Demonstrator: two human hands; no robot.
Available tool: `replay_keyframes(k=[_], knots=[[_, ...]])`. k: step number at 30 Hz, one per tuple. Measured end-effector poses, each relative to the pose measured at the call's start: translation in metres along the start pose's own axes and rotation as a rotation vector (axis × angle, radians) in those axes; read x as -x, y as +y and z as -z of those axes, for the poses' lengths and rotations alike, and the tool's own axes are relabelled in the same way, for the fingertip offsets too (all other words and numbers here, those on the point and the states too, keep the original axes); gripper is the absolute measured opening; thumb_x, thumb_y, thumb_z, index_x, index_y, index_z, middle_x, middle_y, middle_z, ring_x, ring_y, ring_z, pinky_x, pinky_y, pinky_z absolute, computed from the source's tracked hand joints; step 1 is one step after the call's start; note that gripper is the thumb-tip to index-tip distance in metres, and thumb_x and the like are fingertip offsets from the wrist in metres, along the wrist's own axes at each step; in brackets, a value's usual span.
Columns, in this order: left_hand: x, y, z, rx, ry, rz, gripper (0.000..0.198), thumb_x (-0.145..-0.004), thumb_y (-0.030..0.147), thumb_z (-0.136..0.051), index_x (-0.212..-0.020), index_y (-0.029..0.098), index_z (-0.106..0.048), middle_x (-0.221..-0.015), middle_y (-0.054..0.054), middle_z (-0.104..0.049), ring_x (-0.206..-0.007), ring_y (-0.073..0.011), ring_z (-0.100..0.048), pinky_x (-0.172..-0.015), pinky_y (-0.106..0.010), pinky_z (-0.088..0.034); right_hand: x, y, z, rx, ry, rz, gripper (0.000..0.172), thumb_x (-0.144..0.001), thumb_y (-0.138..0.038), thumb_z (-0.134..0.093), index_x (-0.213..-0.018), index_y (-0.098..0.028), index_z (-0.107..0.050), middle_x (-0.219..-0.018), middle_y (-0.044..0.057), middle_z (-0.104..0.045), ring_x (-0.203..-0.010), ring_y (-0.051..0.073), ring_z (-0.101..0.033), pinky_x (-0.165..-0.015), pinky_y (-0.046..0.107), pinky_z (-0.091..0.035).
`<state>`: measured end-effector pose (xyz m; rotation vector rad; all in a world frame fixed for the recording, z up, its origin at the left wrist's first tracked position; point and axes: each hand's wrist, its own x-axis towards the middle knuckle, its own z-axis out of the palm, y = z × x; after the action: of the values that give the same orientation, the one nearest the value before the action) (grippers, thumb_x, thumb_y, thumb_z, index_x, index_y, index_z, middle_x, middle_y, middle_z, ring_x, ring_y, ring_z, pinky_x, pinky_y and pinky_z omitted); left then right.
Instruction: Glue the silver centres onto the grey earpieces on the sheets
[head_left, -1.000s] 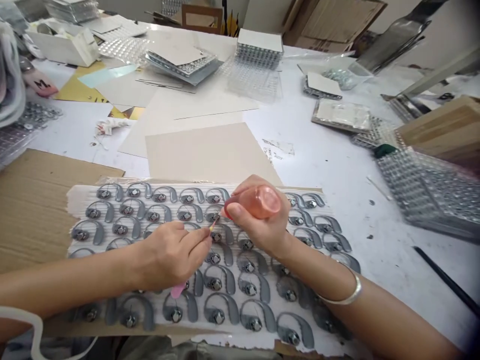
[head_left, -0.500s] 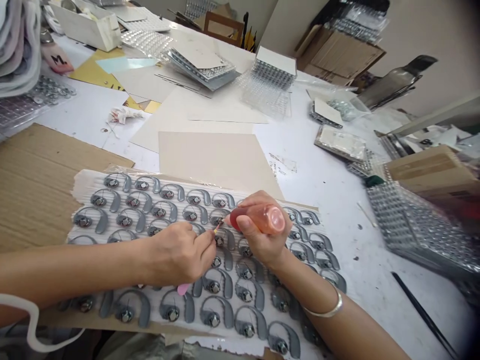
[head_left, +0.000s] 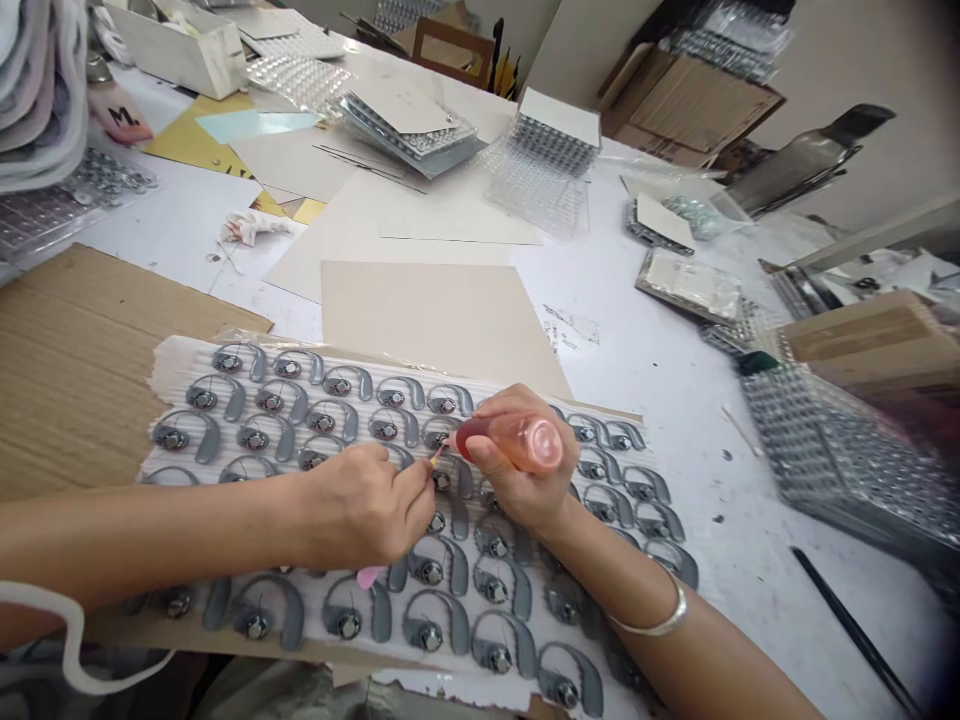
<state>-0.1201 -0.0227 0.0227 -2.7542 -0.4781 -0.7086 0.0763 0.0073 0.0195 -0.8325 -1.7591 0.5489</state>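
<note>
My right hand (head_left: 534, 470) is wrapped round a small translucent bottle (head_left: 517, 442) of reddish liquid, tilted with its nozzle pointing left and down. My left hand (head_left: 367, 510) pinches a thin tool with a pink end (head_left: 367, 577) and a yellowish tip. That tip meets or nearly meets the bottle's nozzle, just above one of the grey ear-hook earphone pieces (head_left: 437, 437). Rows of these pieces lie on a white ribbed sheet (head_left: 180, 365), each with a round metallic part and fine wires. My hands and forearms hide several of them.
Brown cardboard (head_left: 112, 370) lies at the left, and a beige card (head_left: 427, 310) lies beyond the sheet. Stacked clear trays (head_left: 840, 460) and a cardboard box (head_left: 870, 330) stand at the right. A black rod (head_left: 847, 620) lies near the right front. A white cord (head_left: 75, 640) hangs at lower left.
The whole view has shifted slightly. The bottle has tipped a little in my right hand; both hands stay at nearly the same spot over the pieces.
</note>
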Motion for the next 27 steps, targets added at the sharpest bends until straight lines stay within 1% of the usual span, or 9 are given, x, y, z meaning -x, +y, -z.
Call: replay_keyframes(k=[8,13,16,20,24,27], knots=[[0.0000,0.0000,0.0003,0.013,0.005,0.012,0.012,-0.081,0.002,-0.048,-0.081,0.005,-0.060,-0.069,-0.013,-0.066,-0.053,-0.0189,-0.062,-0.039,-0.028,-0.047,0.0003,0.0007,-0.0003,0.019,0.023,0.021,0.014,-0.077,-0.025,-0.069,-0.081,-0.017,-0.059,-0.071,0.003,-0.058,-0.061,0.014,-0.055,-0.055,0.028,-0.046],[-0.0003,-0.0003,0.0001,0.000,0.009,0.010,0.013,-0.082,0.003,-0.047,-0.082,0.006,-0.060,-0.070,-0.013,-0.067,-0.054,-0.0189,-0.063,-0.039,-0.027,-0.047,0.0003,0.0009,-0.0004,0.017,0.007,0.047,0.014,-0.077,-0.023,-0.069,-0.073,-0.017,-0.057,-0.070,0.003,-0.058,-0.061,0.013,-0.054,-0.055,0.028,-0.045],[-0.0010,-0.0005,0.0010,-0.008,0.009,0.007,0.014,-0.081,0.003,-0.046,-0.081,0.006,-0.059,-0.069,-0.013,-0.067,-0.053,-0.0185,-0.062,-0.039,-0.027,-0.046,0.0003,0.0018,-0.0010,0.011,0.027,0.051,0.012,-0.077,-0.021,-0.069,-0.075,-0.017,-0.057,-0.070,0.003,-0.059,-0.062,0.013,-0.054,-0.056,0.028,-0.045],[-0.0017,-0.0009,0.0023,-0.003,0.002,0.005,0.015,-0.081,0.002,-0.045,-0.080,0.007,-0.059,-0.068,-0.013,-0.066,-0.053,-0.0184,-0.062,-0.040,-0.027,-0.048,0.0008,0.0032,-0.0014,0.003,0.053,0.045,0.012,-0.077,-0.023,-0.069,-0.079,-0.017,-0.059,-0.071,0.003,-0.059,-0.062,0.014,-0.055,-0.056,0.029,-0.046],[-0.0019,-0.0016,0.0022,-0.004,0.003,0.005,0.016,-0.083,0.003,-0.043,-0.079,0.008,-0.058,-0.068,-0.012,-0.066,-0.053,-0.0180,-0.062,-0.040,-0.027,-0.047,0.0012,0.0039,-0.0017,0.006,0.046,0.059,0.012,-0.077,-0.023,-0.069,-0.075,-0.018,-0.059,-0.070,0.003,-0.059,-0.061,0.014,-0.054,-0.056,0.029,-0.045],[-0.0016,-0.0019,0.0019,0.000,0.002,0.003,0.016,-0.084,0.003,-0.043,-0.079,0.007,-0.058,-0.069,-0.012,-0.066,-0.053,-0.0175,-0.062,-0.040,-0.026,-0.047,0.0013,0.0039,-0.0019,0.012,0.051,0.048,0.012,-0.076,-0.024,-0.069,-0.077,-0.018,-0.059,-0.070,0.002,-0.059,-0.061,0.014,-0.055,-0.056,0.029,-0.046]])
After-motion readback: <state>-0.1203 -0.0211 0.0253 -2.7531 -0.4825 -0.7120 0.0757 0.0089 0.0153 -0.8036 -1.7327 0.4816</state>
